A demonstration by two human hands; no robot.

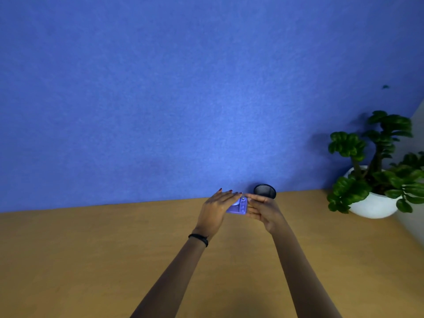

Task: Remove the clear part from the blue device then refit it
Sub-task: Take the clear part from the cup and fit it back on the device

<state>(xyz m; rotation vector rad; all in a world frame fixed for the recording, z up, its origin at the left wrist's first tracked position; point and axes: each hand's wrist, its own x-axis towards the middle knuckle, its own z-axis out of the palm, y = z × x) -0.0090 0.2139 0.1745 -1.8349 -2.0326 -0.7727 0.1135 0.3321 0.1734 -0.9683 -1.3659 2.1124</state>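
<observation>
A small blue device [241,207] is held up above the wooden desk [91,260], between both hands. My right hand [263,211] grips its right side with the fingers wrapped behind it. My left hand [215,208] lies over its left side, fingers stretched flat across the top. A pale rounded piece [236,201], possibly the clear part, shows on the device just under my left fingertips. Much of the device is hidden by the hands.
A black mesh cup [265,191] stands behind my right hand against the blue partition wall [183,99]. A green plant in a white bowl-shaped pot [374,203] sits at the desk's right end.
</observation>
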